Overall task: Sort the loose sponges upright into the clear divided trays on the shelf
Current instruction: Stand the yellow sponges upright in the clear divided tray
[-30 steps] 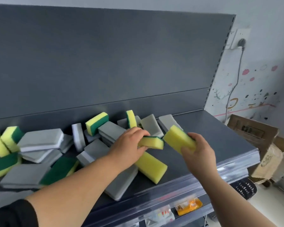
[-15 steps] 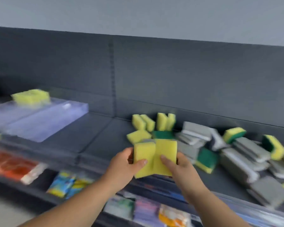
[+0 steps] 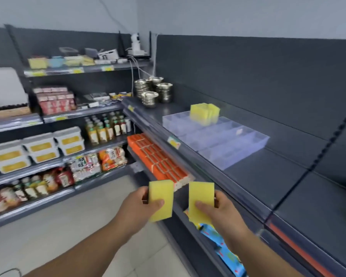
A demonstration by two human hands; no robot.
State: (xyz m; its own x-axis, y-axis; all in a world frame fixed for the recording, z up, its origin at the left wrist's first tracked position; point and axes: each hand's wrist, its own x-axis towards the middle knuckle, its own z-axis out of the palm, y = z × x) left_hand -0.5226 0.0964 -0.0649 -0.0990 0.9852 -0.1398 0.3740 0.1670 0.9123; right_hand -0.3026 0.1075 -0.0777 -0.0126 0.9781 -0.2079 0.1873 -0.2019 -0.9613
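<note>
Left hand (image 3: 142, 206): pinches one yellow rectangular foam sponge (image 3: 161, 196), thumb across the lower face, fingers behind. Right hand (image 3: 218, 210): pinches a second yellow rectangular foam sponge (image 3: 201, 196) the same way. Both sponges stand long axis up, side by side but apart, held out over the aisle floor. Clear plastic divided trays (image 3: 228, 140): on the dark grey metal shelf (image 3: 268, 176), above and beyond the hands, to their right. The right hand looks nearer. The tray block runs lengthwise away from the hands, along the shelf. A cluster of upright yellow sponges (image 3: 205, 113) fills its far end; the compartments nearer the hands look vacant. Yellow price tag (image 3: 174, 142) on the shelf lip below the trays: print too blurred to read. No brand legible anywhere.
</note>
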